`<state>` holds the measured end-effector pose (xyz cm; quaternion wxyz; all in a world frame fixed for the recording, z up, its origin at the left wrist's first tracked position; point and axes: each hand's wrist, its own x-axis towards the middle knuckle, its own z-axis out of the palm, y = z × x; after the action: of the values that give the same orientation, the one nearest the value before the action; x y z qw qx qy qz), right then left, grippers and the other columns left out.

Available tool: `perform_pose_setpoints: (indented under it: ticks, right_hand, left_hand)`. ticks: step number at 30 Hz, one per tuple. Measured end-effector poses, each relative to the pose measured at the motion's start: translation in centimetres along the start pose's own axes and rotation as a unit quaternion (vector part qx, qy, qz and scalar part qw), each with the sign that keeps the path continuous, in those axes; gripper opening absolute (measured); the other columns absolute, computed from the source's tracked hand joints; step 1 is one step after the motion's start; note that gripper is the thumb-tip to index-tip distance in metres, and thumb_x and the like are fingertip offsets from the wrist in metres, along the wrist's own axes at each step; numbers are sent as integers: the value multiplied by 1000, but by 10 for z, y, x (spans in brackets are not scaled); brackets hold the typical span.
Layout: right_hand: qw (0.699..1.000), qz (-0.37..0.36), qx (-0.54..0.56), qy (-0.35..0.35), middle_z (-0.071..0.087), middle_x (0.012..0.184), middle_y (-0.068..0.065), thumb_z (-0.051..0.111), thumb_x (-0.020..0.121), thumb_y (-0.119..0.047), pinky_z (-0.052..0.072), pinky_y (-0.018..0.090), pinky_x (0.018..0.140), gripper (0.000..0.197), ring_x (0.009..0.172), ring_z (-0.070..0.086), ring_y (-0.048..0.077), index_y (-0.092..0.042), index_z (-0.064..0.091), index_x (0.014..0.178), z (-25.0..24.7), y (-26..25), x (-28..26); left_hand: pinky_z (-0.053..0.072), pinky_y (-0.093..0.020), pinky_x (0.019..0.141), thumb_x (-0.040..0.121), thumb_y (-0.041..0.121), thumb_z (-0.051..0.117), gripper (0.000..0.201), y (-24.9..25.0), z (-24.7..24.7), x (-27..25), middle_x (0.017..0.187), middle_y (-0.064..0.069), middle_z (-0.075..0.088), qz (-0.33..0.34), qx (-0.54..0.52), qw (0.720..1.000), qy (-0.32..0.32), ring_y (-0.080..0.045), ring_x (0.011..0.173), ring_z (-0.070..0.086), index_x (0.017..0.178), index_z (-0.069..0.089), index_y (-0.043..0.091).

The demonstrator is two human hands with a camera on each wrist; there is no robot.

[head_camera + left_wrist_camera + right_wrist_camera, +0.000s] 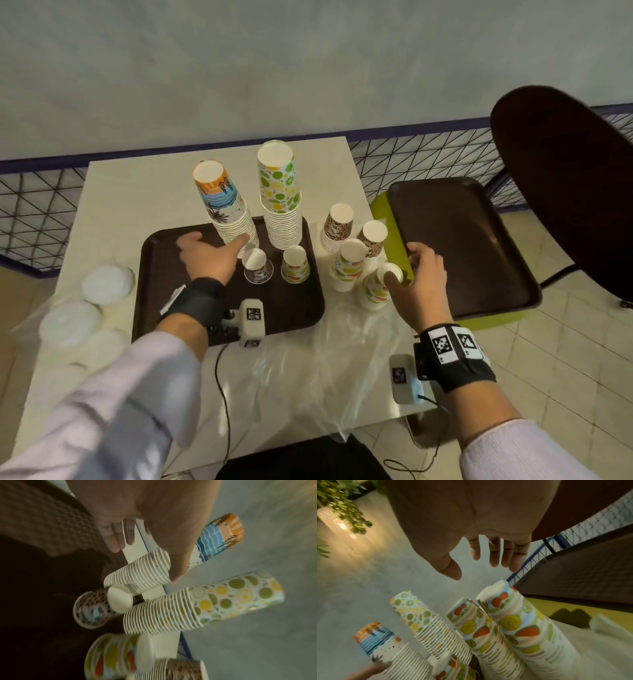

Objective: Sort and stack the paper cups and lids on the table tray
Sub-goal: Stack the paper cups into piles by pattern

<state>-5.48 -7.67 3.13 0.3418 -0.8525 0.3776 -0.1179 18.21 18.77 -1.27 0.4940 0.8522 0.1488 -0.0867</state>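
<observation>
A brown tray on the white table carries a leaning beach-print cup stack, a lime-print stack, one brown upturned cup and a short fruit-print stack. My left hand is open, its thumb touching the rims at the beach stack's base. Right of the tray stand two brown-print stacks and two fruit-print stacks. My right hand hovers open just above the nearer fruit stack, fingers straight and holding nothing.
White lids lie in piles on the table's left side. Crumpled clear plastic wrap covers the near table. A second brown tray rests on a green seat at the right, beside a dark chair back. A mesh fence runs behind.
</observation>
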Motion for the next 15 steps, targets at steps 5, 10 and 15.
perform_pose_setpoints:
  ticks: [5, 10, 15]
  right_hand:
    - [998, 30, 40, -28, 48, 122, 5, 84, 73, -37, 41, 46, 104, 89, 116, 48, 26, -16, 38, 146, 23, 33, 2]
    - [992, 71, 100, -44, 54, 130, 3, 86, 67, -48, 47, 36, 97, 90, 115, 54, 17, -19, 44, 141, 42, 49, 3]
    - [987, 85, 112, -77, 63, 118, -6, 80, 57, -64, 53, 48, 93, 75, 111, 60, 19, -36, 49, 119, 61, 70, 11]
  left_hand:
    - [53, -47, 91, 74, 34, 85, 54, -22, 19, -80, 112, -4, 48, 145, -17, 989, 8, -24, 98, 56, 110, 46, 21]
    - [56, -39, 87, 80, 31, 84, 64, -28, 58, -126, 119, 3, 49, 268, 36, 949, -160, -13, 100, 56, 129, 44, 24]
    - [51, -32, 100, 73, 46, 83, 90, -9, 96, -134, 127, 21, 47, 258, 27, 934, -245, 6, 118, 51, 148, 38, 22]
